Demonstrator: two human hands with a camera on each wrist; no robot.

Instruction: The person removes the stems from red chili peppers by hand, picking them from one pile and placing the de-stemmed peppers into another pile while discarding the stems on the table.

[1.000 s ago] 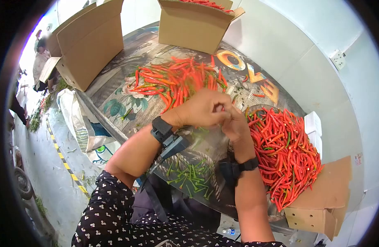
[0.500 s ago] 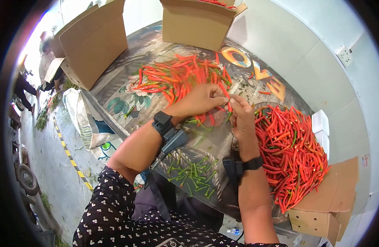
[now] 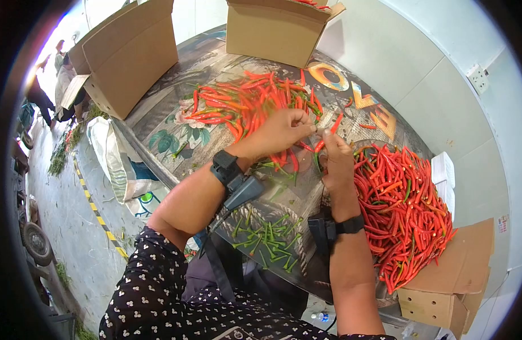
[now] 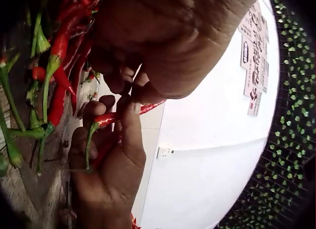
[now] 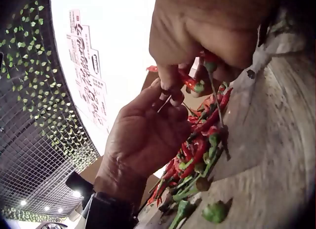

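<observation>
My right hand (image 3: 339, 161) pinches a red chili pepper (image 4: 106, 120) between thumb and fingers, its green stem hanging down. A second red chili (image 5: 210, 61) with a long stem is tucked in the same hand. Fingertips close to that grip, my left hand (image 3: 278, 133) has its thumb and fingers bent together; I cannot tell whether something small is between them. Beyond the hands spreads a heap of red chilies with green stems (image 3: 238, 107). To the right lies a larger pile of red chilies (image 3: 402, 209), mostly without stems. Loose green stems (image 3: 269, 241) lie near the table's front edge.
Cardboard boxes stand at the back left (image 3: 127, 62) and back middle (image 3: 272, 34); the latter has chilies on top. An opened carton (image 3: 448, 272) sits at the right edge. White foam trays (image 3: 442, 175) lean by the wall. A sack (image 3: 116, 164) hangs left of the table.
The hands first met closely, then a chili showed upright between them. Now the chili tilts right in the right hand, and the left fingertips have drawn slightly apart from it.
</observation>
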